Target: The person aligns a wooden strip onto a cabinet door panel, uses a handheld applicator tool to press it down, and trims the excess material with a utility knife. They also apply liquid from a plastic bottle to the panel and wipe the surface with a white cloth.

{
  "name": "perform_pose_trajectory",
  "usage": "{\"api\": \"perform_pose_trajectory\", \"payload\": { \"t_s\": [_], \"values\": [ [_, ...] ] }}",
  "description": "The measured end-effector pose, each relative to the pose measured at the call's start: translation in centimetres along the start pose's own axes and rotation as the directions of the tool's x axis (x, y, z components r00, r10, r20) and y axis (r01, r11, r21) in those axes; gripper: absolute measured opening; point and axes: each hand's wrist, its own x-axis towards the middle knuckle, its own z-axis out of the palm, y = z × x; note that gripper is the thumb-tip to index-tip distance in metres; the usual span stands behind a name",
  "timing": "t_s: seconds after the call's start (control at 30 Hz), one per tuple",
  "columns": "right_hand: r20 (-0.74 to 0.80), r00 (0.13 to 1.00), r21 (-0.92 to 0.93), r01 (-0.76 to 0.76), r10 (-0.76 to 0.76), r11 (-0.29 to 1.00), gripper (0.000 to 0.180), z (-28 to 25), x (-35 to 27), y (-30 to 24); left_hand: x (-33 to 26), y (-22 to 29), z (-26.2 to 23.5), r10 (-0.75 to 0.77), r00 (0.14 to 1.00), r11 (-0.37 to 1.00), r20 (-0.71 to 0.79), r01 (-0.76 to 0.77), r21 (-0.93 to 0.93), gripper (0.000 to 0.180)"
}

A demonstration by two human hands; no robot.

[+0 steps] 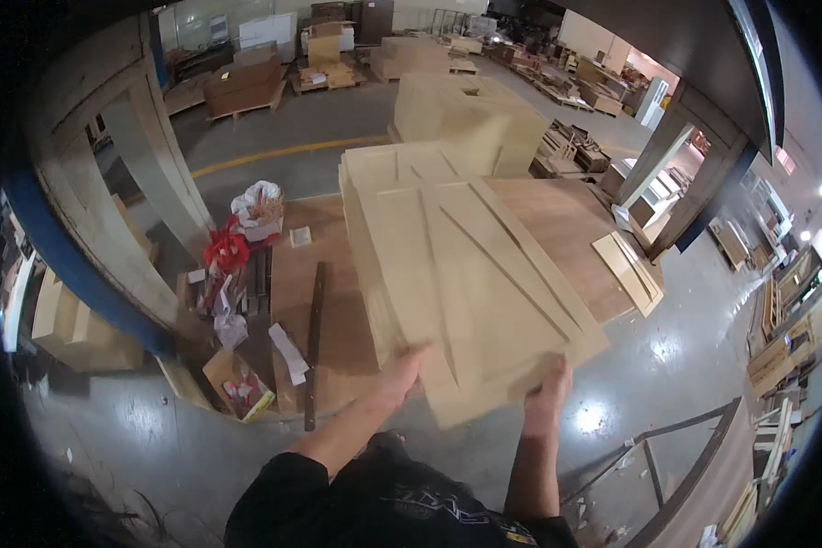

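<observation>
Left hand [404, 373] gripped pale panel [493, 301] by its left edge; right hand [550, 385], near edge. Long axis ran forward-left.

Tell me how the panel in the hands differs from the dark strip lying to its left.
The panel is pale beige; the strip is dark brown. The panel is broad; the strip is narrow. The left hand and right hand hold the panel, while the strip lies untouched. Both are longer than wide.
</observation>
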Motion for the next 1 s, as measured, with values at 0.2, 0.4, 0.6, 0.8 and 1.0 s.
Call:
{"api": "perform_pose_trajectory", "payload": {
  "t_s": [0.2, 0.4, 0.6, 0.8, 1.0],
  "values": [
    [0.356, 0.906, -0.531, -0.005, 0.229, 0.847, 0.045, 9.5, 3.9, -2.4, 9.6, 7.3, -7.7, 0.195, 0.980, 0.909, -0.050, -0.161, 0.384, 0.051],
    [0.331, 0.904, -0.667, 0.021, 0.271, 0.745, 0.044, -2.0, 5.9, 1.2, 6.6, 4.1, -6.3, 0.774, 0.597, 0.042, 0.210, -0.379, 0.924, 0.054],
    [-0.085, 0.934, -0.649, -0.316, 0.346, 0.692, 0.043, -24.1, -3.7, 12.6, 5.5, -6.0, 3.8, 0.418, 0.605, 0.238, 0.678, -0.793, 0.561, 0.042],
    [-0.338, 0.905, -0.744, -0.425, 0.257, 0.516, 0.043, -36.3, -14.8, 17.3, 0.8, -17.5, 11.4, -0.173, 0.560, 0.506, 0.810, -0.655, 0.561, 0.035],
    [-0.636, 0.770, -0.495, -0.449, 0.041, 0.744, 0.039, -44.4, -18.4, 9.3, -8.4, -26.4, 25.3, -0.574, 0.183, 0.455, 0.798, -0.740, 0.496, 0.035]
  ]
}}
